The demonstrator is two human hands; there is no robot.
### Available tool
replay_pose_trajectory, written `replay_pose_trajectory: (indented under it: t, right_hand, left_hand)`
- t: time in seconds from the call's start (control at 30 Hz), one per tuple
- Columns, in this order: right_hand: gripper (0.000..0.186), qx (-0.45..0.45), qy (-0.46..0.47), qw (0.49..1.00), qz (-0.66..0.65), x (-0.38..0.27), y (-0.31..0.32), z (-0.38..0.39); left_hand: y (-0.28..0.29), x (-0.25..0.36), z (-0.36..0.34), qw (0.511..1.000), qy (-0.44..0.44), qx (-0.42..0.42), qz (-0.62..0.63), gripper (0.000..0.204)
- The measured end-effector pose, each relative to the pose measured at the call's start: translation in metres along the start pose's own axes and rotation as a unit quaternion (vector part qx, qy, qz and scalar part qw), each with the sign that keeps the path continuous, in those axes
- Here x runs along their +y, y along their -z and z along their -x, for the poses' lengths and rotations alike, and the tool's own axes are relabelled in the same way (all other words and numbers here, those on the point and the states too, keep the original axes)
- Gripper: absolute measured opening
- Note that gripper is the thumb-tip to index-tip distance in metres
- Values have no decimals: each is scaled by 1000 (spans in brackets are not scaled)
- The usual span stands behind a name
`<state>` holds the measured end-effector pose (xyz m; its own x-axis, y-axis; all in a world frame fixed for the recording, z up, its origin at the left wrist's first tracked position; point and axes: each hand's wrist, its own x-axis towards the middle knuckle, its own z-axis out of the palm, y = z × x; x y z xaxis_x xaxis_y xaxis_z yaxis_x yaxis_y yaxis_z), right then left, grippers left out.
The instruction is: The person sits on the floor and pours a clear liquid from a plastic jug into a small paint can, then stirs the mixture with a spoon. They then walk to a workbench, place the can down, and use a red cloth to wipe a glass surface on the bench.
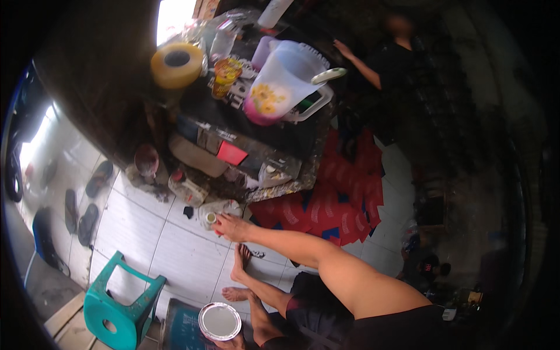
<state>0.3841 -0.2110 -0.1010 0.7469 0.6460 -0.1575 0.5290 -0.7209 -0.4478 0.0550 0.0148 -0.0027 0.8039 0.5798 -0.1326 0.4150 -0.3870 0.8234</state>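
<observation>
My right hand (233, 227) reaches across to a whitish plastic jerrycan (228, 206) on the floor beside the table. Its round mouth (211, 217) is uncovered. Pinched in the fingers, right by that mouth, is a small red thing (219, 226) that looks like a cap. My left hand (232, 343), partly cut off by the lower edge, grips a round metal tin (220, 321) with a silver rim. A pale grey surface fills the tin's top; whether it is contents or a lid I cannot tell.
A dark table (291, 137) holds a plastic pitcher (280, 81) and a tape roll (177, 65). Red printed sheets (326, 204) cover floor beside it. A green stool (125, 303) and sandals (87, 224) are at left. Another person's arm (364, 70) extends near the table.
</observation>
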Motion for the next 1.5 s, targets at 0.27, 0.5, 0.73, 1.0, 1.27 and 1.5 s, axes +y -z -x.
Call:
replay_pose_trajectory:
  t: [0.27,0.5,0.73,1.0,1.27,1.5]
  right_hand:
    - [45,136,-98,979,-113,-52,60,67]
    - [56,433,-230,872,16,-14,250,102]
    - [51,390,-283,876,11,75,243,94]
    - [56,368,-291,883,-15,83,224,93]
    - [67,430,-249,867,34,75,217,110]
    - [46,395,-275,876,-34,-18,188,151]
  left_hand:
    - [11,4,-16,998,-53,7,-39,75]
    - [12,13,-24,997,-63,22,-35,71]
    - [9,13,-25,998,-62,18,-20,72]
    - [13,1,-21,998,-53,26,-15,73]
    - [25,-26,-10,999,-21,17,32,74]
    - [21,11,-31,997,-78,14,-6,87]
